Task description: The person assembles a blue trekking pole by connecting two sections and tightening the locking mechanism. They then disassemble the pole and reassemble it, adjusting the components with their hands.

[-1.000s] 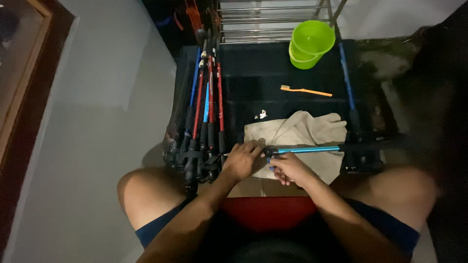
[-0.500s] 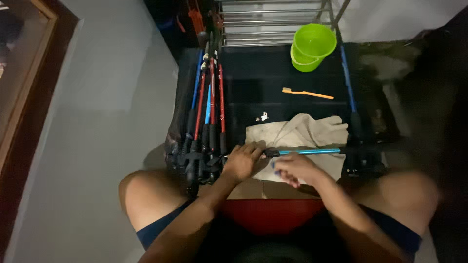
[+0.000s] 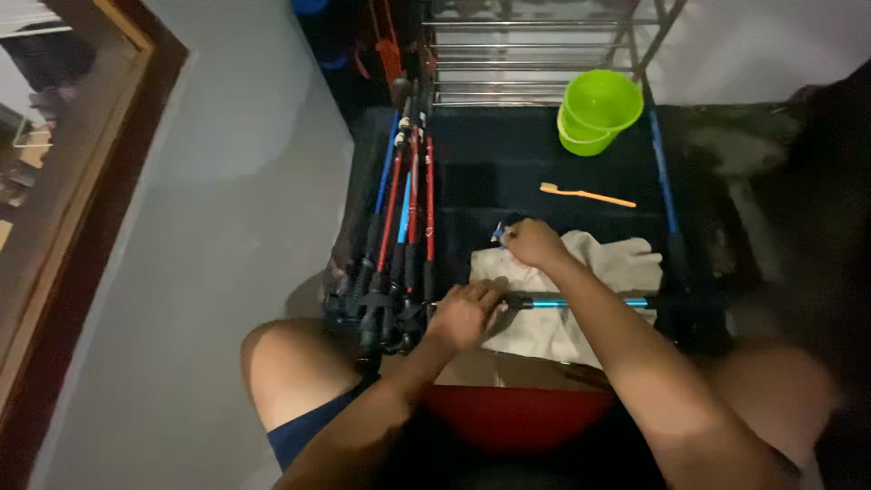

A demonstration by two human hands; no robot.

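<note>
The left hand (image 3: 467, 313), at the lower middle of the frame, is closed around the dark end of a blue pole (image 3: 581, 303); this pole lies across a white cloth (image 3: 626, 263), pointing to the right. The right hand (image 3: 533, 242), just above and to the right of the left one, has its fingers pinched narrow on a small blue piece (image 3: 498, 233) at the upper left corner of the cloth; what the piece is, I cannot tell. The cloth lies on a dark mat (image 3: 508, 172) in the middle of the frame; below it, near the person's knees, is a red edge (image 3: 517, 413). To the left of the hands, a bundle of poles (image 3: 399, 236), red, blue and black, lies side by side, running up to the top of the frame. Above the right hand lies an orange toothbrush (image 3: 586, 194), well apart from the cloth; higher, at the upper right, stands a green bucket (image 3: 597, 111), just before a metal rack (image 3: 535, 45); grey floor (image 3: 227, 227) fills the left part.
</note>
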